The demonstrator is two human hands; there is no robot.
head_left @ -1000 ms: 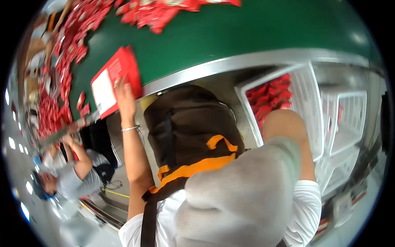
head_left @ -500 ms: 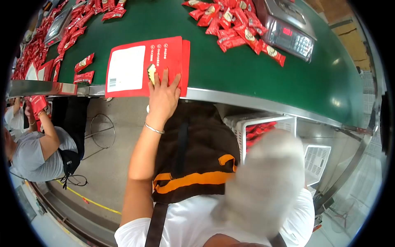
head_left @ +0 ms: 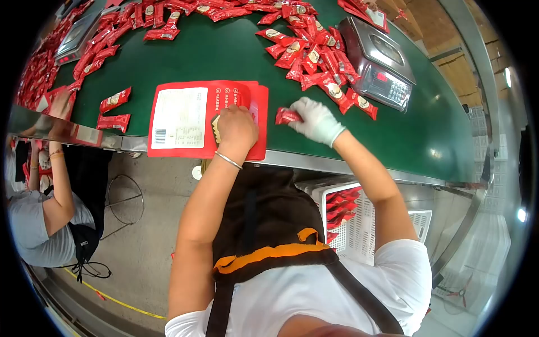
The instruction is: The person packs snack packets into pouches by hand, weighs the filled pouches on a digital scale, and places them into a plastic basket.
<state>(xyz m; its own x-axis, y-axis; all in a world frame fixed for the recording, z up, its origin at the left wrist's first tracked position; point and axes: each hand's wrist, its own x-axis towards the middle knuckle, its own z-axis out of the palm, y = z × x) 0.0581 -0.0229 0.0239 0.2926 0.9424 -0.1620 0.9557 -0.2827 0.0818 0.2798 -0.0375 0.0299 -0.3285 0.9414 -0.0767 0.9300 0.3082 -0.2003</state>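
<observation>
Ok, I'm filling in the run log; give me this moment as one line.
left hand: bare, on red pouch | right hand: gloved, holding red packet | pouch: on green table | scale: beside loose packets

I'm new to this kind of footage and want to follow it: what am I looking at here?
There is no machine arm here, just a person's own two hands, seen by one camera worn on the head, looking forward and down. The bare left hand, with a bracelet at the wrist, is on the flat red bags at the table's near edge; I can't tell how firmly it grips. The white-gloved right hand holds a small red packet. On the green table lie a pile of similar packets and, beside it, a scale. Below the edge is a white crate with red packs inside. A co-worker is at the left.
</observation>
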